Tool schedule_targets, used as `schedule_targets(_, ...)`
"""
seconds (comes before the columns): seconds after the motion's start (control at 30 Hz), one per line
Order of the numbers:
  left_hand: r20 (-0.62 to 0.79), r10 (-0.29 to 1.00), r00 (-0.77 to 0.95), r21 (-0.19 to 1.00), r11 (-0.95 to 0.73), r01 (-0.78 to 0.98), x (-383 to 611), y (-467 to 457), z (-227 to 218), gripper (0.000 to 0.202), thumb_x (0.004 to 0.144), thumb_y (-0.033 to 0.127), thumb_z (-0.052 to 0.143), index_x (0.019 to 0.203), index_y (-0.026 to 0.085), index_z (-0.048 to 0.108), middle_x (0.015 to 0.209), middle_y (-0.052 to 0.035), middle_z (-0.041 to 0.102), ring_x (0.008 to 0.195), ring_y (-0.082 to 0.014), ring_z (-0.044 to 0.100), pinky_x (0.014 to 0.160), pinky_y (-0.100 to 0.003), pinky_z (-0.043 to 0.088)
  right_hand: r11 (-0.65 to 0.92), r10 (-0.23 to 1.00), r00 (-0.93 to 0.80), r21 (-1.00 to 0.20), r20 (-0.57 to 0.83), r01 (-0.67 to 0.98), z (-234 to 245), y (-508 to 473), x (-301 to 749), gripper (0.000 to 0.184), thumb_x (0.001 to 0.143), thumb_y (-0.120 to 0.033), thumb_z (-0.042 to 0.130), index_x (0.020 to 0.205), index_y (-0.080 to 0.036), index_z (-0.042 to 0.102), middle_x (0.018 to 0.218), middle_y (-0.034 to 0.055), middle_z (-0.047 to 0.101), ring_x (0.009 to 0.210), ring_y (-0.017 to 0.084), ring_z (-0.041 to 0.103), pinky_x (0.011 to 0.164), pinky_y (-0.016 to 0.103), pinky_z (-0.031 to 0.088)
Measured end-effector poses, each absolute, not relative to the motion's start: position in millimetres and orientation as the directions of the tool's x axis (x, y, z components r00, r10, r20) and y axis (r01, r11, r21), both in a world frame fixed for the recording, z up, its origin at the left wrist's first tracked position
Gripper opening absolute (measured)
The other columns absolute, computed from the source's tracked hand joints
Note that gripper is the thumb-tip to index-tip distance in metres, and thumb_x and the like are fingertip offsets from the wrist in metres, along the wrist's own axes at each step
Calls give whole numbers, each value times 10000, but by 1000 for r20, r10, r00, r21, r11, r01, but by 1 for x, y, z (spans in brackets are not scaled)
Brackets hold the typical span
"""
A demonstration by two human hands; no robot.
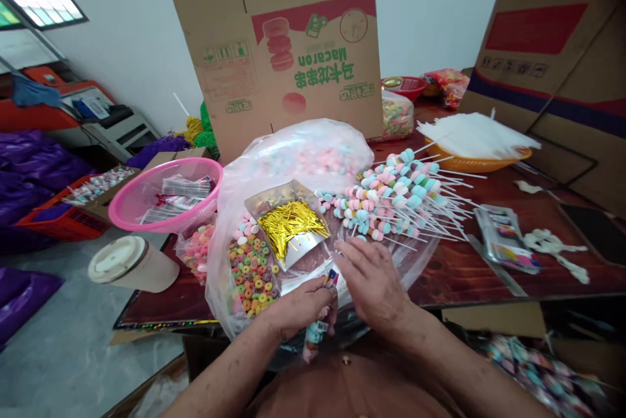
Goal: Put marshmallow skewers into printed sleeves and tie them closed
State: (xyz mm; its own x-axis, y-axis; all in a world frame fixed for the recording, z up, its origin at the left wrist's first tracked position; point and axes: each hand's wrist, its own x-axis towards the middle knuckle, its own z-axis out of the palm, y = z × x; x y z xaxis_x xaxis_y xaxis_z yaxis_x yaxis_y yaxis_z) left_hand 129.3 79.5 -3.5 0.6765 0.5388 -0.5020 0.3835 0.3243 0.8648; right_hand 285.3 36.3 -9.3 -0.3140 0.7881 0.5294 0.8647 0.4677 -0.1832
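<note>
My left hand [300,307] is closed round a clear printed packet [323,320] with pastel sweets on a stick hanging down from it at the table's near edge. My right hand [374,281] lies just to its right, fingers together, touching the top of the same packet. Right above my hands sits an open clear bag of gold twist ties [292,225]. Beside it is a heap of coloured ring sweets [252,268] in a big plastic bag. A pile of marshmallow skewers [396,199] lies right of the ties, sticks pointing right.
A pink basket [147,199] with packets and a lidded cup [130,265] stand at the left. An orange basket [472,160] holds white sticks. Printed wrappers [503,238] lie on the dark table [460,271]. Cardboard boxes [293,46] stand behind and at the right.
</note>
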Motion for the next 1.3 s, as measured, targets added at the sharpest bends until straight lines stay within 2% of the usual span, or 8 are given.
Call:
schedule_targets(0.2,-578,314,753,814,285,506,125,85,2,251,728,393,453,613,170,466,560,12,491,505,-122,501,547,-280,435,732,662,-702,-25,260,681,-21,33,290,299,818,-62,381,1051,-110,562,928,127,631,920,243,528,955,507,304)
schedule_targets(0.3,-637,317,703,703,-136,698,119,86,8,160,751,308,446,683,171,493,615,-32,554,557,-184,551,543,-319,450,714,693,-715,-226,93,662,-26,31,286,170,763,-70,430,822,-127,579,772,108,617,769,222,537,877,473,374)
schedule_targets(0.43,-357,484,799,295,-753,588,103,79,5,171,722,161,488,874,134,561,805,-134,625,690,-272,590,589,-383,470,147,822,-546,-867,-162,477,-26,30,264,117,747,-203,383,644,-192,438,527,4,490,517,153,483,622,345,461)
schedule_targets(0.57,27,538,843,170,-833,526,67,72,-12,225,832,165,404,973,156,580,878,-130,631,793,-261,585,697,-404,470,-339,698,-607,-922,-381,189,-20,39,236,178,766,-232,210,601,-232,279,347,-97,183,298,117,290,403,269,410)
schedule_targets(0.7,258,849,461,604,-514,609,34,69,-25,302,887,310,363,1014,181,604,973,-120,643,877,-245,589,774,-380,461,30,837,-499,-892,-225,452,-12,86,228,344,887,-290,192,697,-189,460,473,-30,470,450,127,494,499,253,439)
schedule_targets(0.8,-113,992,54,929,87,360,32,67,-25,334,822,459,464,875,167,618,678,-42,608,614,-172,574,572,-283,460,254,957,-286,-600,43,759,-15,138,229,271,894,-244,331,795,-147,564,845,86,610,859,181,549,742,302,423)
schedule_targets(0.97,-494,867,60,838,493,-234,48,64,-20,333,638,452,652,753,153,559,633,7,567,412,-83,471,379,-203,345,272,962,-257,-420,94,866,-26,181,225,153,762,-113,492,660,-133,604,847,138,604,964,257,475,807,365,341)
schedule_targets(1.3,-479,869,123,803,491,-338,67,83,-23,262,648,374,651,769,162,557,646,29,556,425,-74,502,385,-180,331,220,975,-190,-580,114,784,-11,132,255,212,889,-239,349,795,-174,527,639,-13,534,605,116,490,568,210,358)
